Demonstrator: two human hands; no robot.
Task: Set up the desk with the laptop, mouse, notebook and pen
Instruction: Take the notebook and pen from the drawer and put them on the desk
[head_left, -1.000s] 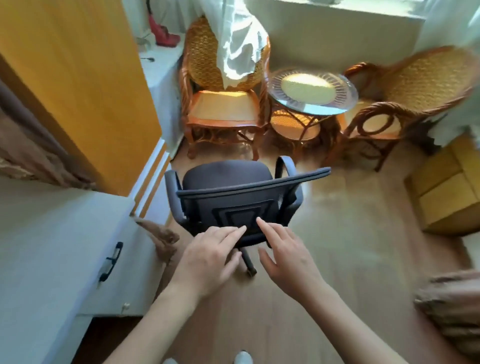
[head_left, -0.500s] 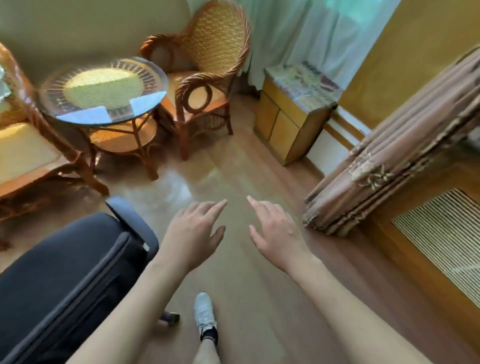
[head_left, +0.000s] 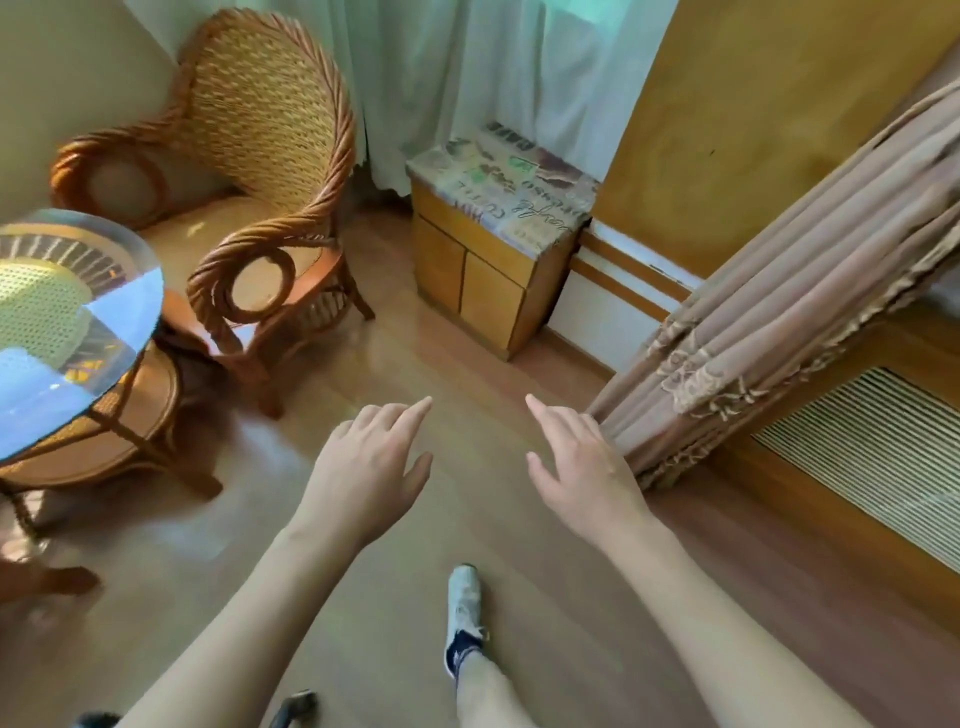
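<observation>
Grips (head_left: 366, 462) (head_left: 584, 467) apparently empty over floor (head_left: 467, 364)

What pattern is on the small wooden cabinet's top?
Printed lettering and pictures cover the small wooden cabinet; head view.

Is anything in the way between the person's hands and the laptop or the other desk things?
That cannot be judged: no laptop, mouse, notebook, pen or desk is in view. Both the left hand and right hand are open and empty over bare floor.

Single head-worn view, angled forward and down from standing height over the wooden floor (head_left: 363, 374).
</observation>
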